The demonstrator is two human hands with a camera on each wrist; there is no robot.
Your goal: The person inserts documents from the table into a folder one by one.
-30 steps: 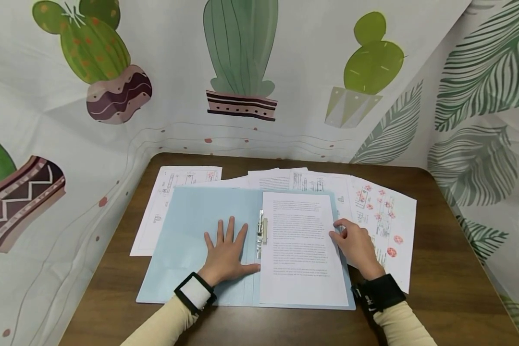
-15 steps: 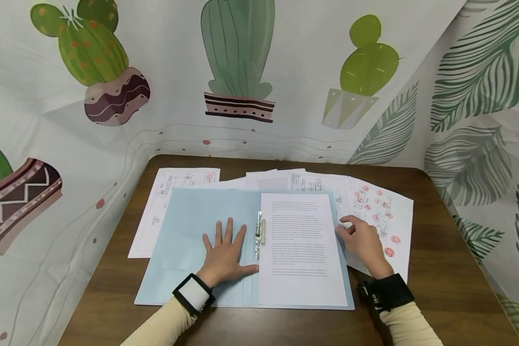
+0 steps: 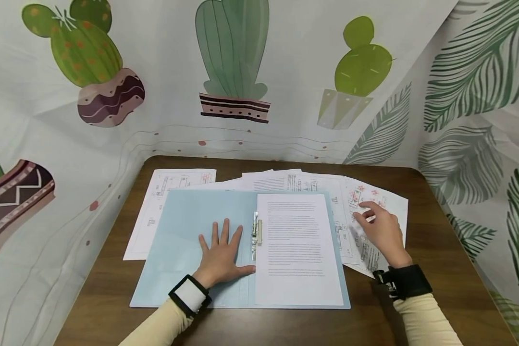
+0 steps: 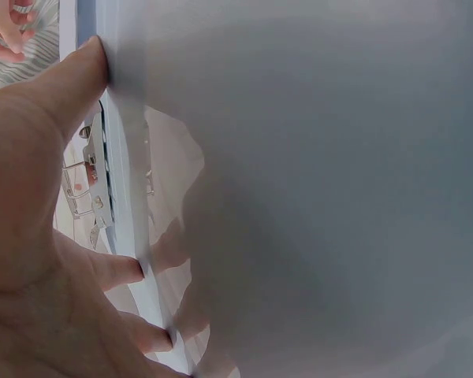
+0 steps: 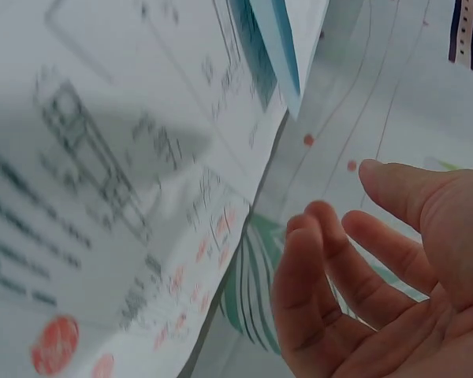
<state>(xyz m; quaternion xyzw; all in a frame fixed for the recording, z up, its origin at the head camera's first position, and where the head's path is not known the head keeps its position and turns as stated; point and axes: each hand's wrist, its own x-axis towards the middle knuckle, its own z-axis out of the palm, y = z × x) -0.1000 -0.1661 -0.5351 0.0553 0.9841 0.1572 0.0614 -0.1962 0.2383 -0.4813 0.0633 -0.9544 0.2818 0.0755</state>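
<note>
A light blue folder (image 3: 190,230) lies spread open on the wooden table, with a metal clip (image 3: 256,235) along its spine. On its right side rests a printed white sheet (image 3: 296,250). My left hand (image 3: 220,257) lies flat on the folder's left cover with fingers spread, the thumb reaching toward the spine; the left wrist view shows the fingertips touching the blue surface. Right of the folder, my right hand (image 3: 382,233) hovers over a sheet with red stamps (image 3: 398,206). Its fingers are bent loosely, and nothing is between them in the right wrist view (image 5: 378,276).
Several drawing sheets lie partly under the folder, including one at the left (image 3: 140,235) and one at the back (image 3: 265,181). Brown table (image 3: 441,259) surface shows around them. A cloth with printed cacti (image 3: 233,53) hangs behind the table.
My right hand has moved right, from the printed sheet's edge to above the stamped sheet, with nothing in it. My left hand stays on the cover. The head view shifted slightly.
</note>
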